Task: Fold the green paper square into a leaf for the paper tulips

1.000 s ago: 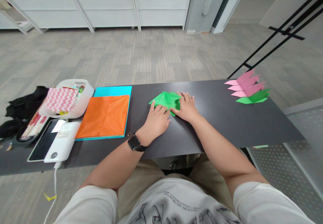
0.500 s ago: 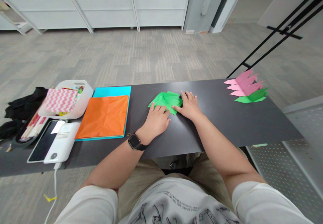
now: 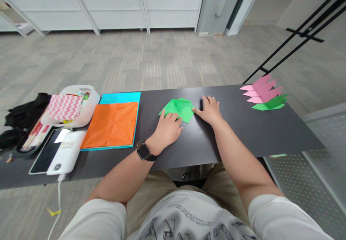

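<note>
A folded green paper [image 3: 180, 109] lies flat on the black table [image 3: 243, 132]. My left hand [image 3: 166, 131] rests on its near left edge, fingers loosely curled and pressing the paper down. My right hand [image 3: 209, 110] lies flat on the table just to the right of the paper, fingers spread, thumb tip touching the paper's right corner. A black watch [image 3: 143, 152] is on my left wrist.
An orange sheet [image 3: 112, 124] lies on a cyan sheet [image 3: 121, 97] to the left. Further left are a white basket [image 3: 88, 112] with chevron paper, a phone [image 3: 48, 153], a white power bank [image 3: 66, 151]. Pink and green folded pieces [image 3: 263, 94] sit far right.
My right hand has slid rightward off the green paper onto the bare table. The left hand has stayed on the paper's near edge.
</note>
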{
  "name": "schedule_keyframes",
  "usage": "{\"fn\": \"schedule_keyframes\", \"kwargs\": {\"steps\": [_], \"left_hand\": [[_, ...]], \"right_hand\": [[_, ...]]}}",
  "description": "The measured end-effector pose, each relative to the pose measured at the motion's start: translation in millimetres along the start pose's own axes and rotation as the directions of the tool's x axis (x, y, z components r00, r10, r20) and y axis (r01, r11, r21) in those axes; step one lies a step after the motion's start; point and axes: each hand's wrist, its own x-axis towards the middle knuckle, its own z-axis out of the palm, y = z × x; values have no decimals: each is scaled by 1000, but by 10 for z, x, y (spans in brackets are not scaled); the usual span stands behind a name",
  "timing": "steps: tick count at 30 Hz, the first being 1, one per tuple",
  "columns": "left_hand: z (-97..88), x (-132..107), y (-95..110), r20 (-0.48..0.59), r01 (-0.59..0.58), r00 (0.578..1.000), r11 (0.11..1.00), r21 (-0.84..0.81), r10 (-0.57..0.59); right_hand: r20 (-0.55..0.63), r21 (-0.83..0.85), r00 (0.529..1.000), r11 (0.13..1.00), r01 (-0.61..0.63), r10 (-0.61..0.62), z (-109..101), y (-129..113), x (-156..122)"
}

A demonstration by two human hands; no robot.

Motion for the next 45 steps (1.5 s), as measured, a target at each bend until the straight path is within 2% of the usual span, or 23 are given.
{"fn": "schedule_keyframes", "kwargs": {"steps": [5,9,12,15,18,21,25,30,41,45], "left_hand": [[-6,3,6,1,2,1000,1000,8,-2],[-19,5,17,12,-5,1000,1000,8,5],[-21,3,22,10,-2,1000,1000,9,2],[-24,3,26,11,3,1000,1000,3,-3],[-33,3,29,13,7,1000,1000,-5,-7],[-42,3,31,13,12,1000,1000,-8,-12],[-41,1,31,11,6,1000,1000,-1,-6],[-22,2,17,4,7,1000,1000,0,-7],[-13,9,-5,4,8,1000,1000,-17,-8],[-4,10,-6,-3,5,1000,1000,-22,-5]], "right_hand": [[-22,17,997,997,-76,77,-18,106,71],[-83,85,994,994,-70,77,-48,160,97],[-141,131,990,991,22,-4,-97,101,65],[-180,127,974,979,159,-135,-98,-74,-35],[-100,86,967,966,243,-234,-21,-287,-164],[-12,37,965,965,261,-260,62,-436,-248],[44,0,972,973,230,-230,91,-489,-258],[65,7,978,980,200,-200,92,-428,-199],[-38,26,999,999,19,-18,-42,29,79],[-162,40,987,999,-9,15,-110,57,88]]}}
